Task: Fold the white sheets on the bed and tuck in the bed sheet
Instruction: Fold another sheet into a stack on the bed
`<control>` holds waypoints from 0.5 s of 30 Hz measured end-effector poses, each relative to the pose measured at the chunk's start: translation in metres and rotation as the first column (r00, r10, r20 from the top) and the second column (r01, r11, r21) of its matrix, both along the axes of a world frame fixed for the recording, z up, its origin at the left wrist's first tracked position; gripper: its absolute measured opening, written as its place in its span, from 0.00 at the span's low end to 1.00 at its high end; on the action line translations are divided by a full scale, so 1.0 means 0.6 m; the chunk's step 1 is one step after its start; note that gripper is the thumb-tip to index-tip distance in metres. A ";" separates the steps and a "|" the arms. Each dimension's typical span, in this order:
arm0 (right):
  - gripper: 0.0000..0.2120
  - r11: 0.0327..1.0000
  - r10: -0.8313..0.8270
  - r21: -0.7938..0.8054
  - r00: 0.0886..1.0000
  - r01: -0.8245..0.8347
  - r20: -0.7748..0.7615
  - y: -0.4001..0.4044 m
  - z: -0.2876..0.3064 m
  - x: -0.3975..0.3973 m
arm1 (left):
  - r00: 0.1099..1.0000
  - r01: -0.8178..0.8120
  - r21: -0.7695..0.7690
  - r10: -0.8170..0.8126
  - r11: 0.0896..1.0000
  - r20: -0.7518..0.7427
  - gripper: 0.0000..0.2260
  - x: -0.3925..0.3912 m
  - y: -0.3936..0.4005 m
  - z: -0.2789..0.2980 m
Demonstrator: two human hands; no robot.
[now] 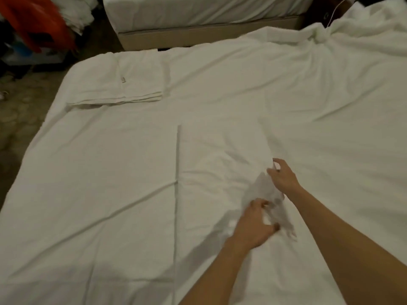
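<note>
Gathering the spread white sheet [220, 150] mid-bed, the left hand [253, 227] and right hand [284, 175] each pinch its raised edge. One folded sheet [119, 84] lies at the far corner. Next, I judge, comes lifting that edge across to fold.

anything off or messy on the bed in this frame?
Mostly tidy: a folded sheet stack lies flat at the far left corner. The odd spot is the far right, where a bunched sheet lies heaped and creased. Both hands, left hand and right hand, are at a small raised fold of sheet.
</note>
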State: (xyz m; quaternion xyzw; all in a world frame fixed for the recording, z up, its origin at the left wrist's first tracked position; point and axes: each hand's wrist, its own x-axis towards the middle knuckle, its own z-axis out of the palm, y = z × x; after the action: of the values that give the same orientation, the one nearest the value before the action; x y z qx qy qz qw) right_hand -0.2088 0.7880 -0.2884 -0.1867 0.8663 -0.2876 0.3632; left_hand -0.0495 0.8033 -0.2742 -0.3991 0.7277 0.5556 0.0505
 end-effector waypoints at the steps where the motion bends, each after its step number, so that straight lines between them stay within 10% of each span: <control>1: 0.23 0.998 -0.044 0.052 0.997 0.041 0.062 0.019 -0.022 -0.005 | 0.995 -0.094 -0.116 0.098 0.989 0.034 0.28 0.015 -0.007 -0.020; 6: 0.28 0.973 -0.159 0.207 0.945 0.102 0.286 0.108 -0.076 0.010 | 0.794 -0.368 -0.381 0.500 0.848 0.347 0.38 0.128 -0.083 -0.085; 10: 0.29 0.952 -0.087 0.306 0.968 0.011 0.237 0.148 -0.087 0.037 | 0.606 -0.601 -0.285 0.659 0.747 0.445 0.38 0.193 -0.124 -0.099; 15: 0.23 0.947 -0.046 0.318 0.966 -0.038 0.253 0.167 -0.082 0.052 | 0.663 -0.709 0.015 0.658 0.705 0.357 0.29 0.231 -0.134 -0.110</control>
State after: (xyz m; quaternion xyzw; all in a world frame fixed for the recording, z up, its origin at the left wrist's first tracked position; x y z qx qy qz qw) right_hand -0.1776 0.8879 -0.3375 -0.0846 0.8472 -0.1658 0.4975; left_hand 0.0889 0.7227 -0.3401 -0.7238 0.4603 0.5139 -0.0128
